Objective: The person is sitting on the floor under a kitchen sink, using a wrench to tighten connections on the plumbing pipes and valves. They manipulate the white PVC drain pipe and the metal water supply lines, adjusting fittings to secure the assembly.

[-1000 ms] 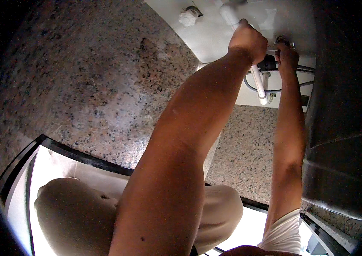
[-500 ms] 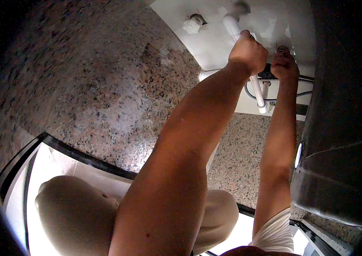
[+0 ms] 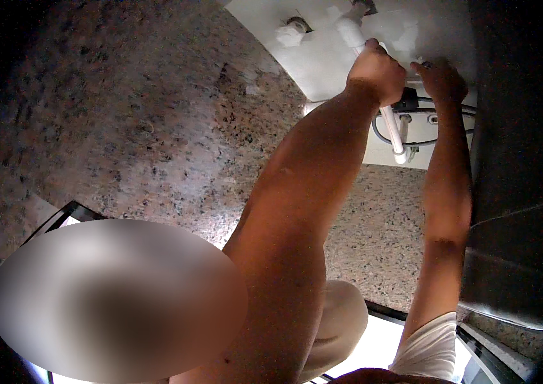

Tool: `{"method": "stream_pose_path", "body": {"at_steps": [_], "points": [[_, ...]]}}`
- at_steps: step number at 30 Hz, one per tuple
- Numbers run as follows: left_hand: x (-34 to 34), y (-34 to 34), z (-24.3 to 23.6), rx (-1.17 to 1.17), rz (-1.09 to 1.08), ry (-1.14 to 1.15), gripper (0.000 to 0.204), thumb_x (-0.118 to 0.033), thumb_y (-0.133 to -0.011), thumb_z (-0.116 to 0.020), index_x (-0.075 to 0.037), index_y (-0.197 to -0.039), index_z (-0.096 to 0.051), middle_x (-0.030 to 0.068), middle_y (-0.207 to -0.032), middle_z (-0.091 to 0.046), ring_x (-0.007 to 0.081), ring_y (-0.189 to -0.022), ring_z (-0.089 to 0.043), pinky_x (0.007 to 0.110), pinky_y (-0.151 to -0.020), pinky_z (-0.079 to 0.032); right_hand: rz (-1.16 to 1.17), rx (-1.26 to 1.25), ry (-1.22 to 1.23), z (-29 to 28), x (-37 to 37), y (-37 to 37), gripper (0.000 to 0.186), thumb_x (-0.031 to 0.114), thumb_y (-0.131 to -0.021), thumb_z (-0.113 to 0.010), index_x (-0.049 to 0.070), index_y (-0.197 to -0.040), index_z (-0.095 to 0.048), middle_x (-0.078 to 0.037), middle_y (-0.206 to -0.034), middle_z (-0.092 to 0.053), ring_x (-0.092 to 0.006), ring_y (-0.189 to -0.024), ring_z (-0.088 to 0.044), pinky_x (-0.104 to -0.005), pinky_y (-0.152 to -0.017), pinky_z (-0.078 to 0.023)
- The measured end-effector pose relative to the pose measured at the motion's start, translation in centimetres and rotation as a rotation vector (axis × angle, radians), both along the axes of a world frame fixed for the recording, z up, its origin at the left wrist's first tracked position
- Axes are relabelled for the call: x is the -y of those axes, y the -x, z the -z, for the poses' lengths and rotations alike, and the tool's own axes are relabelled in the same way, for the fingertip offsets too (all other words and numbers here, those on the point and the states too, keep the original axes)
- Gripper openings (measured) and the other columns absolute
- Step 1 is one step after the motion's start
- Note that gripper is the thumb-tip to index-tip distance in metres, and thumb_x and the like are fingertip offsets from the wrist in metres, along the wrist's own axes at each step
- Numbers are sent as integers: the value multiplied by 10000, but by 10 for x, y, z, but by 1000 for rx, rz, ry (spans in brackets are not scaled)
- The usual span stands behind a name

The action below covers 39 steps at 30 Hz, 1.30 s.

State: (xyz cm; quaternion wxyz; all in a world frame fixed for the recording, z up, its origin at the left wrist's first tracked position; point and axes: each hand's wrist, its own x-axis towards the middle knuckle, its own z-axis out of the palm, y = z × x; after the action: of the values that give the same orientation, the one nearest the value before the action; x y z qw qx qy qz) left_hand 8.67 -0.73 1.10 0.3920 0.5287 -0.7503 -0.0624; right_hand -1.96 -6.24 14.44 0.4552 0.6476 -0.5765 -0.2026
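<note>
Gripping the white plastic pipe with the left hand, fist closed round its upper length, thumb side up toward the elbow; pipe sits in front of the white wall panel, slanting from the white pipe elbow near a dark wall hole down to an end below the fist; right hand is up against the same panel, just right of the left one and apart from it, fingers bent at a small metallic fitting; can't tell if they're closed on it, too dark and mostly covered; black box just beside the pipe, below the hands; thin black cable loops past the pipe's lower part; small round grey fitting right of the pipe, near the right wrist; white knobbly fitting in another hole, well left of the pipe; speckled stone slab fills the left side; dark panel runs down the right, close to the right forearm; white sleeve at the right upper arm; pale trouser knee below; lower left is blurred out.
</note>
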Motion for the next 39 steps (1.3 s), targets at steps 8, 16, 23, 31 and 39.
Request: {"method": "stream_pose_path", "body": {"at_steps": [8, 16, 23, 31, 39], "points": [[-3, -2, -4, 14, -12, -14, 201, -252, -856, -568, -224, -878, -766, 20, -897, -752, 201, -865, -677, 369, -850, -389, -197, -276, -202, -8, 44, 42, 265, 241, -888, -541, 40, -925, -710, -187, -899, -696, -347, -801, -703, -477, -700, -584], [-4, -3, -7, 15, 24, -10, 224, -292, -871, -552, -178, -896, -743, 43, -888, -737, 225, -872, -672, 375, -828, -411, -389, -427, -213, -22, 48, 73, 163, 187, -870, -582, 134, -985, -684, -147, -920, -670, -365, -828, -662, -494, -718, -545], [-3, -6, -3, 42, 8, -50, 222, -266, -877, -547, -211, -896, -761, 19, -905, -751, 197, -865, -676, 378, -843, -388, -133, -201, -160, -6, 21, 53, 404, 30, -815, -640, 148, -1200, -610, -161, -1045, -670, -355, -973, -651, -467, -814, -552], [-4, -1, -13, 20, 21, -37, 219, -270, -877, -550, -210, -914, -758, 28, -927, -751, 198, -879, -675, 375, -844, -380, -573, 651, -63, 2, 68, 160, 258, 216, -893, -698, 93, -1108, -627, -90, -777, -623, -187, -546, -554, -313, -489, -469], [-6, 14, -29, -24, 15, 27, 221, -275, -869, -557, -203, -884, -765, 29, -915, -753, 199, -884, -678, 378, -859, -383, -379, 1551, 103, -24, 73, 199, 277, 357, -892, -697, 126, -1041, -660, -96, -800, -638, -148, -478, -490, -242, -382, -340]]}}
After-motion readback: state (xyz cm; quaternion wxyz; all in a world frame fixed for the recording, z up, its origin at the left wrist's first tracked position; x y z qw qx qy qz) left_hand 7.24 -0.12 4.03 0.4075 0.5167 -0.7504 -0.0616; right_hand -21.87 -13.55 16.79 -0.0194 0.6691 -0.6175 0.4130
